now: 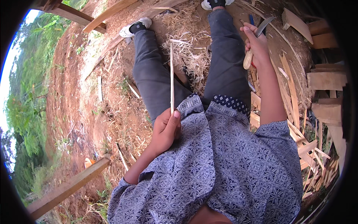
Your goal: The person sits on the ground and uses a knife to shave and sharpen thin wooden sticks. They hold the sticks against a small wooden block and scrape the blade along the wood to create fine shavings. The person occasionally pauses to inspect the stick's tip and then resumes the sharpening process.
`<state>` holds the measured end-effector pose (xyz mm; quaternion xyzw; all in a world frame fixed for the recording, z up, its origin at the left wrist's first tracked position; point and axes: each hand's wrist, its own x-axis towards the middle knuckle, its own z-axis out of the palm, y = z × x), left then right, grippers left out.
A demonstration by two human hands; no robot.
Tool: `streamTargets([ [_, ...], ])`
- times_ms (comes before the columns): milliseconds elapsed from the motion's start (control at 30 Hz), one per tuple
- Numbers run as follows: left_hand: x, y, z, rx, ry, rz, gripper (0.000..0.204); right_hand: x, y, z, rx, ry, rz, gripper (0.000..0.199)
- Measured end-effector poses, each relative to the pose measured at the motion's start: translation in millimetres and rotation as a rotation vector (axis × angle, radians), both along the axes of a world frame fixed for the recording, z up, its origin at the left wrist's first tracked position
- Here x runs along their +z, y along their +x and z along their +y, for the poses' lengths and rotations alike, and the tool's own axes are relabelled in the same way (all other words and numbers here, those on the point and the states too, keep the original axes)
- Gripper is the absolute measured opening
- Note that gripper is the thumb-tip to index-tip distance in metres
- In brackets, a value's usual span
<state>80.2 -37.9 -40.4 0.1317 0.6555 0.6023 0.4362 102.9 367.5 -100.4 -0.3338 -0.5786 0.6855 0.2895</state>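
Though thin, stick (172,78) in left hand (166,128)

- The lower end of the pale stick (172,80) is hidden inside the left hand (166,129).
- The right hand (258,45) covers the middle of the knife (264,27), between blade and wooden handle.
- The shoe (206,5) on the right foot is cut off by the top edge.
- An orange object (88,162) beyond the wooden beam (71,186) is too small to identify.
- The beam's near end runs into the dark rim.
- The greenery (28,112) is blurred.
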Motion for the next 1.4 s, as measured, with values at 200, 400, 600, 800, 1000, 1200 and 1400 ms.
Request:
streamTargets([
  [200,3,-5,5,-0.080,0.062,0.179,0.034,-50,81,40,0.009,0.132,-0.510,0.051],
  [400,18,-14,30,-0.039,0.050,0.190,0.026,-155,177,29,0.091,0.138,-1.055,0.058],
  [600,13,-38,52,0.000,0.163,0.158,0.033,-178,213,9,-0.235,0.321,-0.855,0.049],
  [800,3,-24,57,-0.002,0.162,0.103,0.033,11,79,-93,0.375,-0.054,0.008,0.043],
  [1000,-22,17,76,0.072,0.200,0.389,0.025,32,22,-123,0.838,-0.264,0.175,0.030],
  [1200,-27,37,21,0.231,-0.008,0.139,0.025,19,2,-175,1.137,-0.451,0.143,0.046],
  [1400,-51,32,-14,0.460,-0.245,0.213,0.028,26,-5,-173,1.030,-0.589,0.047,0.046],
])
